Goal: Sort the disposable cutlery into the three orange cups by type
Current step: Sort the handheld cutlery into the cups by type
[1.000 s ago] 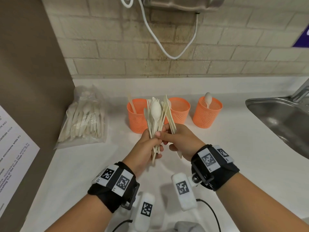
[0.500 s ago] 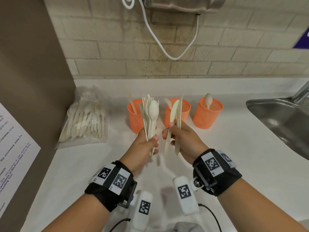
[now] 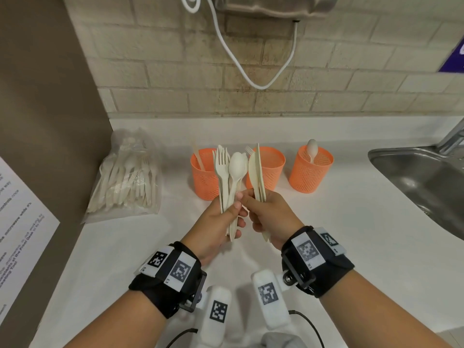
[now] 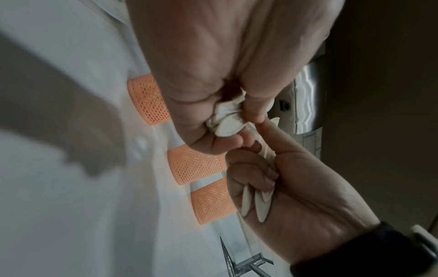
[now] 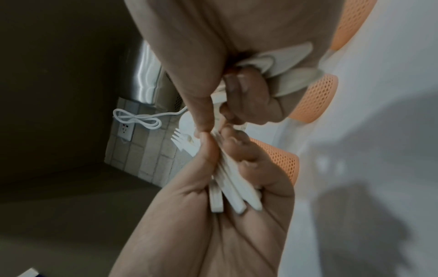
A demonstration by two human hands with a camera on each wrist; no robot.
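Three orange mesh cups stand in a row on the white counter: the left cup (image 3: 200, 179) holds one knife, the middle cup (image 3: 273, 169) a fork, the right cup (image 3: 311, 174) a spoon. In front of them my left hand (image 3: 232, 217) grips an upright bundle of forks and a spoon (image 3: 229, 174). My right hand (image 3: 251, 207) grips two knives (image 3: 256, 172) against its palm, and its thumb and forefinger touch the bundle's handles. The left wrist view shows the bundle's handle ends (image 4: 225, 121) and the knife handles (image 4: 255, 202).
A clear bag of more cutlery (image 3: 125, 182) lies at the left by a brown panel (image 3: 50, 121). A steel sink (image 3: 426, 182) with a tap (image 3: 452, 136) is at the right. A white cable (image 3: 251, 74) hangs on the brick wall.
My right hand drew the knives out of the bundle and apart from it, then came back so its fingertips meet the bundle again. The left hand stayed in place.
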